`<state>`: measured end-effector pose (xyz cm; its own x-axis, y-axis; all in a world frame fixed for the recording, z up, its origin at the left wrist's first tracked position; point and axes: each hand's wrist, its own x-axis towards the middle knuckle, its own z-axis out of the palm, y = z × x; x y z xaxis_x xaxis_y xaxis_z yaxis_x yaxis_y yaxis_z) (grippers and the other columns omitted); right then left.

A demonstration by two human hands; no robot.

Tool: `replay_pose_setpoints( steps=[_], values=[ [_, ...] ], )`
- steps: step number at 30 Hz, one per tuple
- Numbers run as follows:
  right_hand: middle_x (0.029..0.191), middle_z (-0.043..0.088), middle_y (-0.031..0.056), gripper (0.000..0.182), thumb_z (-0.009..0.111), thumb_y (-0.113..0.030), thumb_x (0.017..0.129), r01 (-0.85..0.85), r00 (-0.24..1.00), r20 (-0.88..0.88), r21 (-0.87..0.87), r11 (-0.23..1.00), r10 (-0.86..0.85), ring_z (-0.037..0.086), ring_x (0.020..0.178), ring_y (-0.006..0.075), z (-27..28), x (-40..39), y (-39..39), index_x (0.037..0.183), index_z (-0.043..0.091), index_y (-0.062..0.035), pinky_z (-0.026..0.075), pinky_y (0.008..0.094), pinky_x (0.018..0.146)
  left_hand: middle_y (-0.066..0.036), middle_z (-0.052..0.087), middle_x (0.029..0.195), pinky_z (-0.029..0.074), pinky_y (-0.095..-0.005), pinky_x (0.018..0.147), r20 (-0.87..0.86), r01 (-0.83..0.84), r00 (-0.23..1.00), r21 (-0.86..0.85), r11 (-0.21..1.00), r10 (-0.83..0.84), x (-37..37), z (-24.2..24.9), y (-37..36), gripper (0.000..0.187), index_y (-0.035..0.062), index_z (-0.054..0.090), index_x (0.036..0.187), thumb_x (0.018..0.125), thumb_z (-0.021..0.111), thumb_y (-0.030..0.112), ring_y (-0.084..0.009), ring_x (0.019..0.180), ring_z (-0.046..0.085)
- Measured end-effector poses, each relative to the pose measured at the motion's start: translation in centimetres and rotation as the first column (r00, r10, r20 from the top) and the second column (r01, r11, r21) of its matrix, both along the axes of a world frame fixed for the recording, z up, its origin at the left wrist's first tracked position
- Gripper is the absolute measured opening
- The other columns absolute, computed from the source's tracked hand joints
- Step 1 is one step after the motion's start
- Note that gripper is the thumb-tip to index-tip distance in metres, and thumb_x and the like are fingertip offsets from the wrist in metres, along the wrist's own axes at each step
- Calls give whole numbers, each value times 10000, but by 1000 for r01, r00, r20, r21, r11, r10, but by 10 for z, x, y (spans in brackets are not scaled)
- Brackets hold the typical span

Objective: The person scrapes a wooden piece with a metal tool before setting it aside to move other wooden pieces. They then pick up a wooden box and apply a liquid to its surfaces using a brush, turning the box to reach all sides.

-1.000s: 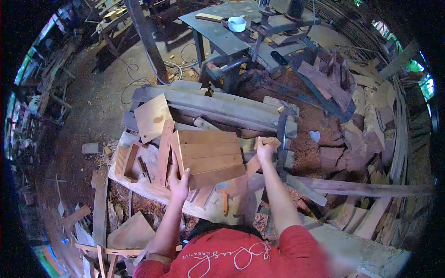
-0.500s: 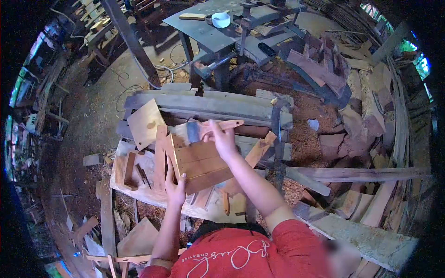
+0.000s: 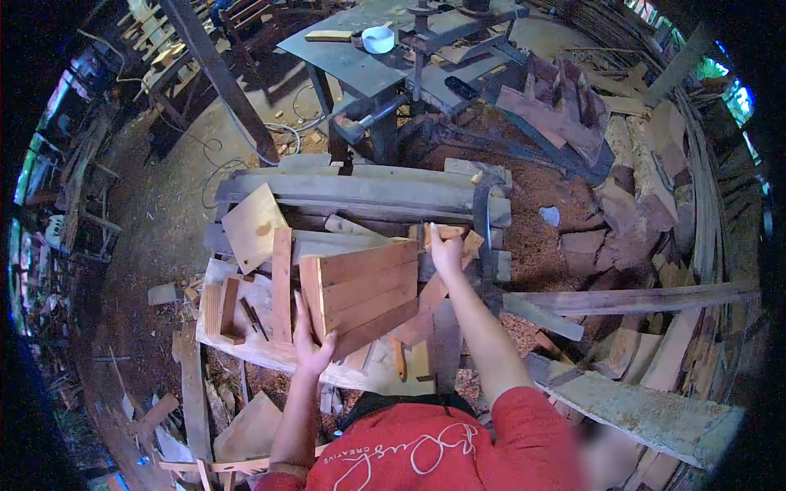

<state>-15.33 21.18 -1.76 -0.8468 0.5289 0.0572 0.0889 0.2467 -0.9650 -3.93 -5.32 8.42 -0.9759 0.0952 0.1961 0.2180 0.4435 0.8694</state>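
Observation:
My left hand [image 3: 312, 344] grips the lower left edge of a slatted wooden box [image 3: 368, 286], thumb on its face and fingers along its side. The box is tilted above the bench. My right hand [image 3: 447, 248], fingers closed, is just right of the box's upper right corner, on the wooden handle of a brush [image 3: 442, 233]. The brush's bristles are not distinguishable. Left of the box lie a narrow board [image 3: 282, 286] and a square board with a knot [image 3: 255, 228].
A small wooden frame [image 3: 228, 307] and dark thin tools [image 3: 253, 317] lie on the bench's left side. An orange handle [image 3: 399, 358] is near its front edge. Beyond stands a metal table [image 3: 336, 53] with a white bowl [image 3: 378, 40]. Lumber is piled at right.
My right hand has moved right and slightly down with the brush, off the box's upper edge. The box has turned in my left hand, and its slatted face shows more fully.

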Motion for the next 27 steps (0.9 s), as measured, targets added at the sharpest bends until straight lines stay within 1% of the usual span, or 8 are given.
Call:
replay_pose_setpoints(
  steps=[5,7,8,9,11,15,18,27],
  values=[
    [786,577,110,197,535,-182,745,-94,988,-120,2,996,94,549,756,225,-18,1,-28,855,558,-20,421,287,675,-173,299,1198,279,-319,899,96,-93,992,55,994,88,-7,27,4,747,-9,118,1251,624,523,36,-247,1072,349],
    [826,569,117,200,539,-184,742,-90,986,-136,68,994,99,537,798,237,-10,9,-31,853,558,-19,408,291,714,-155,375,1124,320,-308,861,428,-211,899,236,948,94,-13,25,-4,669,-29,211,1204,667,578,123,-230,1018,398],
    [866,561,123,203,543,-185,739,-85,983,-151,135,987,106,525,841,249,-1,12,-32,852,558,-17,396,296,752,-149,463,1001,369,-297,789,392,-247,908,224,943,145,-18,22,-4,567,-46,355,1079,663,629,225,-211,923,457],
    [866,561,123,203,543,-185,739,-86,983,-151,135,987,107,525,841,249,-2,13,-33,852,558,-17,396,296,752,-149,463,1001,369,-297,789,392,-248,908,223,943,146,-23,25,-3,567,-46,355,1079,663,629,225,-211,923,457],
    [873,561,124,208,547,-184,737,-106,966,-223,128,986,133,528,835,253,-6,14,-31,860,558,-17,404,298,745,-133,488,974,356,-289,780,388,-284,869,-121,951,308,-32,32,2,536,-34,401,1054,679,611,286,-190,894,460],
    [879,561,125,208,543,-181,743,-87,987,-130,84,993,97,533,828,239,-8,19,-25,868,557,-15,405,290,742,-140,507,922,374,-292,747,410,-332,825,-206,920,389,-38,37,13,544,-40,424,999,647,640,315,-203,846,479],
    [843,570,120,215,536,-184,752,-112,988,-108,29,993,114,539,814,223,-1,21,-18,876,550,-9,407,279,732,-108,490,777,391,-283,645,216,-431,866,-135,892,451,-35,34,26,469,-32,442,843,596,697,275,-167,709,462],
    [659,565,23,176,520,-154,778,-27,977,-210,-236,971,-24,523,564,77,41,25,-4,854,556,1,415,196,545,-115,474,819,374,-287,697,39,-411,908,-120,904,418,-36,48,42,509,-32,426,886,569,715,242,-190,768,451]
  ],
)
